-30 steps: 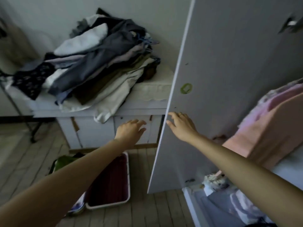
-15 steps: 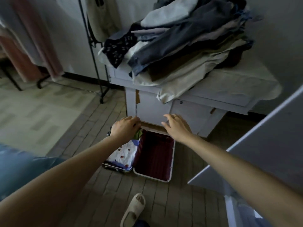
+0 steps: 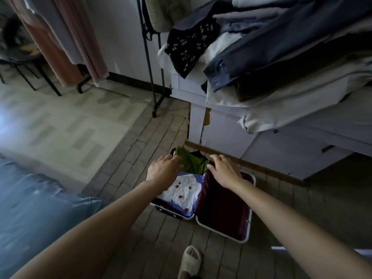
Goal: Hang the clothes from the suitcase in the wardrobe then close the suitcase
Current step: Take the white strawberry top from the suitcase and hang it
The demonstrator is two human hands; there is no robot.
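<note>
An open suitcase [image 3: 248,236] lies on the tiled floor below me. Its left half holds folded clothes: a white garment with red spots [image 3: 182,193] over blue fabric, and a green garment [image 3: 191,163] at the far end. The right half shows bare dark red lining. My left hand [image 3: 164,170] reaches down with its fingers touching the green garment's left edge. At the garment's right edge, my right hand [image 3: 224,171] hovers with fingers loosely bent. Neither hand has a firm hold on it.
A white cabinet [image 3: 271,150] stands just behind the suitcase, with a big pile of clothes [image 3: 271,57] on top. A black clothes rack [image 3: 150,63] stands to the left. Blue bedding [image 3: 30,208] lies at left, a slipper [image 3: 189,260] near my feet, and a white wardrobe corner [image 3: 362,251] at right.
My view has swung away from the wardrobe door down to the suitcase. Both hands have dropped from the door height to the green garment at the suitcase's far end.
</note>
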